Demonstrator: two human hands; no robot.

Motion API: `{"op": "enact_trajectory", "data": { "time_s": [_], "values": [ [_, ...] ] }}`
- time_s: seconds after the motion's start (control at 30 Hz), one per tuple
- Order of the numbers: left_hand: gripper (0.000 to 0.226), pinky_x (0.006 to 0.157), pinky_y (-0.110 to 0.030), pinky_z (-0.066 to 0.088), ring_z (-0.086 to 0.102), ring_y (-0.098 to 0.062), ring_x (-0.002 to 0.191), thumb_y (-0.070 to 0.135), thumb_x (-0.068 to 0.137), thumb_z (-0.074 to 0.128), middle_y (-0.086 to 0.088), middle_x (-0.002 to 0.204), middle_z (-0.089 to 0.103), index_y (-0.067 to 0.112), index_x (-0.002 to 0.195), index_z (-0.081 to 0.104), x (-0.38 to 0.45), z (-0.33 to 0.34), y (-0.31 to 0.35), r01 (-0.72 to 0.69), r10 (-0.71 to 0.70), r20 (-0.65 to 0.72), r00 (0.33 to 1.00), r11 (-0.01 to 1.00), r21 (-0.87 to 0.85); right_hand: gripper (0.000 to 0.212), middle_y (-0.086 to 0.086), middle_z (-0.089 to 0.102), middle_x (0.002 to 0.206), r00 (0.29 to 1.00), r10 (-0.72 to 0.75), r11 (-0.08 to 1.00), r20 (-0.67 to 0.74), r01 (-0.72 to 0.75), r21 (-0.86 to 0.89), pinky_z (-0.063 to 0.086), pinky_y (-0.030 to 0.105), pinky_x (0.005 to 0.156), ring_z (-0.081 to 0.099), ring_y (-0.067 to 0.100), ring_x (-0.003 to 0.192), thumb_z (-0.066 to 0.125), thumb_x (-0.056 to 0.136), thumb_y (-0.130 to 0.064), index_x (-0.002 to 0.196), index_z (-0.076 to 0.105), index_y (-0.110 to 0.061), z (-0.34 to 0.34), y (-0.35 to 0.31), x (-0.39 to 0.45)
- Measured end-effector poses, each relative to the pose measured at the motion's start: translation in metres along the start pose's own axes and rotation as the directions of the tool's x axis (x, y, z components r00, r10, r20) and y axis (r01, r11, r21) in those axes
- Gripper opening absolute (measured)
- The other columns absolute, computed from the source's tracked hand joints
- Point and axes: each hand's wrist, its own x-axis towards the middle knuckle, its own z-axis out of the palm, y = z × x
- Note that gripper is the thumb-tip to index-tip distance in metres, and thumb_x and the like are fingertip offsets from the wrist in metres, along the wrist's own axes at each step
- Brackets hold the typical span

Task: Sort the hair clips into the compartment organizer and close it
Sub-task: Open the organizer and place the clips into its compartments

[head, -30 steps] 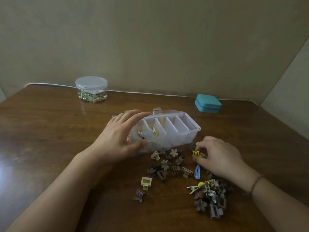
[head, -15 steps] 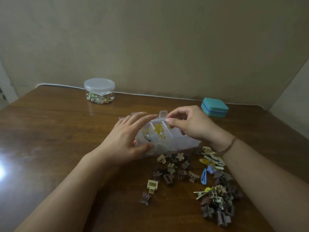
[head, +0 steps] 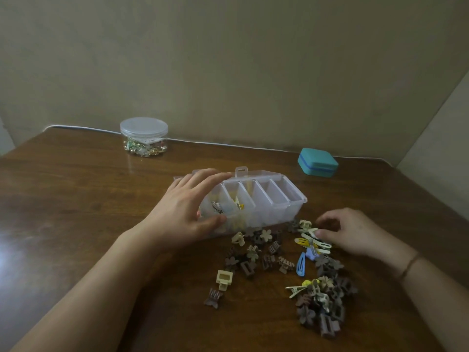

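Hair clips (head: pixel 269 252) lie scattered on the bench (head: pixel 76 199) beside the open organizer (head: pixel 266 196), which the left hand (head: pixel 182 214) grips. Right hand (head: pixel 355 232) fingers curl over cream snap clips (head: pixel 316 241), grasp uncertain. Tangled clips may lift together, landing in the wrong compartment.

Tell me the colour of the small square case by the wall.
Teal, with a darker blue band around its seam; the small square case shows in the head view.

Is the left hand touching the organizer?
Touching. The head view shows the left hand gripping the clear organizer at its left end: fingers over the top, thumb against the front wall.
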Motion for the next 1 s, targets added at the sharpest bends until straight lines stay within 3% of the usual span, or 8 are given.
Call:
{"op": "enact_trajectory", "data": {
  "time_s": [0.1,0.23,0.33,0.5,0.6,0.7,0.83,1.0],
  "values": [
    [0.073,0.111,-0.041,0.028,0.030,-0.008,0.137,0.064,0.081,0.049,0.016,0.151,0.033,0.044,0.148,0.028,0.000,0.000,-0.002,-0.004,0.004,0.004,1.000,1.000,0.002,0.032,-0.011,0.064,0.112,1.000,-0.013,0.998,0.005,0.012,0.059,0.047,0.025,0.082,0.058,0.005,0.097,0.070,0.085,-0.037,0.115,0.064,-0.031,0.004,-0.003,-0.002],
    [0.074,0.109,-0.038,0.027,0.030,-0.008,0.136,0.065,0.080,0.048,0.016,0.151,0.032,0.044,0.148,0.027,0.000,0.001,-0.002,-0.005,0.004,0.012,1.000,1.000,0.005,0.025,-0.008,0.064,0.082,0.997,-0.045,0.984,0.056,0.034,0.175,0.043,0.018,0.063,0.059,0.004,0.072,0.073,0.084,-0.026,0.107,0.065,-0.032,0.006,-0.005,-0.005],
    [0.074,0.109,-0.037,0.027,0.030,-0.008,0.136,0.064,0.080,0.049,0.016,0.151,0.032,0.044,0.148,0.027,0.000,0.001,-0.001,-0.004,0.004,0.011,1.000,1.000,0.003,0.021,-0.003,0.065,0.078,0.998,-0.052,0.982,0.038,0.044,0.185,0.046,0.020,0.061,0.058,0.007,0.068,0.073,0.084,-0.020,0.097,0.066,-0.035,0.001,-0.004,-0.007],
    [0.077,0.108,-0.038,0.030,0.031,-0.008,0.136,0.058,0.079,0.057,0.017,0.151,0.031,0.043,0.148,0.028,-0.001,-0.003,-0.002,-0.015,0.016,0.015,1.000,0.999,-0.046,0.025,0.000,0.065,0.078,0.986,-0.053,0.956,-0.161,0.097,0.276,0.050,0.030,0.064,0.061,0.015,0.070,0.072,0.084,-0.011,0.087,0.066,-0.035,-0.028,-0.018,-0.009],
    [0.081,0.106,-0.043,0.036,0.035,-0.007,0.135,0.050,0.073,0.059,0.020,0.149,0.031,0.043,0.148,0.029,-0.003,-0.009,-0.002,-0.022,0.027,0.027,0.999,0.986,-0.165,0.020,0.002,0.062,0.073,0.968,-0.115,0.785,-0.223,0.226,0.577,0.051,0.027,0.050,0.058,0.014,0.058,0.069,0.085,-0.003,0.096,0.069,-0.020,-0.039,-0.062,-0.003],
    [0.085,0.106,-0.047,0.038,0.039,-0.007,0.134,0.045,0.068,0.054,0.017,0.146,0.036,0.042,0.149,0.027,-0.005,-0.013,-0.003,-0.013,0.010,-0.012,1.000,0.953,-0.303,0.021,0.002,0.062,0.072,0.960,-0.208,0.629,-0.190,0.280,0.725,0.049,0.021,0.046,0.057,0.008,0.050,0.069,0.084,-0.001,0.100,0.067,-0.014,-0.038,-0.118,0.008],
    [0.089,0.107,-0.045,0.038,0.040,-0.010,0.132,0.035,0.074,0.061,0.013,0.144,0.039,0.044,0.151,0.017,-0.006,-0.012,-0.002,0.020,-0.033,-0.032,0.999,0.941,-0.338,0.019,0.002,0.065,0.072,0.950,-0.269,0.633,-0.156,0.296,0.715,0.051,0.024,0.049,0.060,0.010,0.055,0.073,0.084,-0.012,0.102,0.067,-0.013,-0.020,-0.165,0.023],
    [0.093,0.104,-0.042,0.042,0.042,-0.010,0.130,0.034,0.076,0.066,0.014,0.144,0.039,0.046,0.151,0.012,-0.005,-0.011,-0.002,0.020,-0.024,-0.013,1.000,0.965,-0.261,0.009,0.003,0.070,0.076,0.908,-0.199,0.735,-0.369,0.387,0.557,0.049,0.019,0.051,0.061,0.007,0.055,0.069,0.087,-0.016,0.095,0.069,-0.021,-0.017,-0.141,0.023]
  ]
}}
